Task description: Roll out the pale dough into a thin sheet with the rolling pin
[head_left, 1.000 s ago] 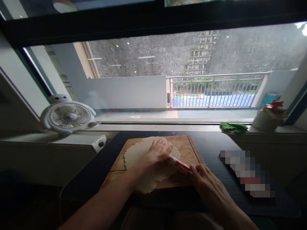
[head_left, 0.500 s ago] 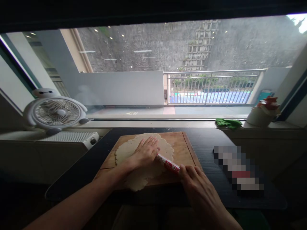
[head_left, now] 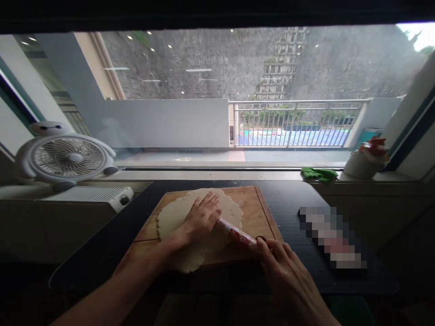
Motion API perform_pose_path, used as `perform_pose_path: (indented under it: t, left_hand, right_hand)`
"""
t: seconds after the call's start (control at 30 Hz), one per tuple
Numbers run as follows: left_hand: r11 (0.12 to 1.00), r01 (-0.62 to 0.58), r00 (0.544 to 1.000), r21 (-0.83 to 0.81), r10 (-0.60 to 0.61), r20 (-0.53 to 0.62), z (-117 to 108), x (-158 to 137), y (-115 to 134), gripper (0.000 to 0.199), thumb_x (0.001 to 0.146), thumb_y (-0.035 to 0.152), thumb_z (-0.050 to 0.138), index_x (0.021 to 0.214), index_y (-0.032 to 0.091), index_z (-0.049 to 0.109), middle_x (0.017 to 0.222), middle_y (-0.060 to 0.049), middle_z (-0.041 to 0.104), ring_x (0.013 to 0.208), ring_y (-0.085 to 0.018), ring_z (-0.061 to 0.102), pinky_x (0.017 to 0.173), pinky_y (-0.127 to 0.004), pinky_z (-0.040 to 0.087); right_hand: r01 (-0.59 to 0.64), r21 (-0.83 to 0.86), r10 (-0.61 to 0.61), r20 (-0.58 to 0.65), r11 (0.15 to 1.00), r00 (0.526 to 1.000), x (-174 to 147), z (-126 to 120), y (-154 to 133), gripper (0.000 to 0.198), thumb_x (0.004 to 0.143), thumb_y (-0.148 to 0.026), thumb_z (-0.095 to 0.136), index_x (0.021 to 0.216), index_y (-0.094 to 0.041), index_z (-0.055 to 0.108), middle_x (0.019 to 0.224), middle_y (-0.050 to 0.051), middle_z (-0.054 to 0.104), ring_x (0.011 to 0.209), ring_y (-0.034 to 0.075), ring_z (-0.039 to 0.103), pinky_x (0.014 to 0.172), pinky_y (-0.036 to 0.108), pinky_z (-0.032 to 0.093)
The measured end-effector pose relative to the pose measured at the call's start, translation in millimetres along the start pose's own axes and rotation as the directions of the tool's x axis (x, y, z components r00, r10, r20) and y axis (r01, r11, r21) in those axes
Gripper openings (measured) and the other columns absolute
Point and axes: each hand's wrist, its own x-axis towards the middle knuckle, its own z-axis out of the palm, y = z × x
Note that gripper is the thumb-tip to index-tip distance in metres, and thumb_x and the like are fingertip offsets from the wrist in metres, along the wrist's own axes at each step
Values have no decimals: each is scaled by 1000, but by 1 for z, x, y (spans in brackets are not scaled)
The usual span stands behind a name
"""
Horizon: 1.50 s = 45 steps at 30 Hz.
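A wide sheet of pale dough (head_left: 171, 217) with an uneven edge lies on a wooden board (head_left: 263, 217). My left hand (head_left: 203, 216) rests flat on the dough, its fingers stretched out and pointing away from me. By the thumb side of that hand begins a red-and-white printed tube (head_left: 238, 233), slanting down to the right. Whether its far end runs beneath the left hand cannot be seen. My right hand (head_left: 282, 258) is closed around the tube's near end, past the board's front right part. A dark round rim shows above the right thumb.
The board lies on a dark table (head_left: 288, 203) by a window. On the right of the table sits a blurred-out item (head_left: 331, 240). A green cloth (head_left: 318, 174) and a white pot (head_left: 363, 163) stand along the sill. At left is a white fan (head_left: 74, 157).
The whole view has shifted slightly left. My right hand has drawn a little to the right, baring more of the tube. My left hand stays flat on the dough.
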Motion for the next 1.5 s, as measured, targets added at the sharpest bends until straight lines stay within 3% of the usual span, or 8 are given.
perform_pose_path:
  t: [0.13,0.47,0.8,0.97,1.13,1.23,1.37,1.5]
  left_hand:
    - [1000,21,1000,11,-21,10,-2,-17,-3,57,94,41,20,144,14,23,150,-6,22,139,-20,11,113,-41,9]
    - [994,99,962,-48,-83,259,1,126,27,56,93,51,16,135,24,40,145,-6,34,136,-28,23,105,-60,15]
    - [998,-26,998,50,23,62,-4,-4,4,46,95,29,23,134,17,43,145,-8,35,136,-23,20,111,-46,16]
    - [997,50,970,53,-61,237,-1,55,14,43,93,29,26,127,24,50,143,-5,38,136,-27,23,108,-55,10]
    - [987,159,956,2,-154,250,4,125,27,55,91,51,23,133,21,44,142,-10,39,134,-31,27,102,-62,19]
    - [987,158,967,-5,-154,204,8,104,22,56,92,51,21,137,22,38,146,-7,33,137,-27,19,107,-58,12]
    - [998,65,997,12,-65,28,6,31,8,52,94,43,19,140,23,33,149,-4,25,139,-23,12,111,-49,8]
    - [998,49,997,-25,-48,64,0,2,2,53,94,44,19,142,23,30,150,-4,21,139,-23,12,112,-45,12]
  right_hand:
    - [-23,29,23,8,999,1000,1,-1,-1,51,87,-14,40,136,-24,33,114,9,53,99,23,52,81,36,48]
    - [-192,-94,179,-133,977,975,0,5,42,46,87,-15,39,133,-21,37,111,9,56,97,23,54,80,34,49]
    - [-75,57,77,-24,995,997,1,3,14,41,91,-22,39,131,-26,40,115,7,54,100,22,52,84,37,47]
    - [-177,11,178,-52,984,983,16,1,22,33,91,-24,41,124,-25,46,108,5,56,96,21,53,80,36,46]
    - [-205,-39,199,-127,978,972,21,10,44,37,92,-26,40,129,-21,43,106,7,56,93,20,53,80,34,47]
    - [-172,-12,169,-126,985,977,14,15,44,39,92,-29,40,131,-23,41,110,7,55,97,21,52,79,34,47]
    - [-121,87,126,-57,989,990,3,12,26,42,93,-28,38,135,-28,35,115,5,53,102,22,49,83,35,46]
    - [-90,102,94,-38,991,995,2,3,17,41,92,-28,39,133,-28,37,114,5,54,101,23,50,84,38,44]
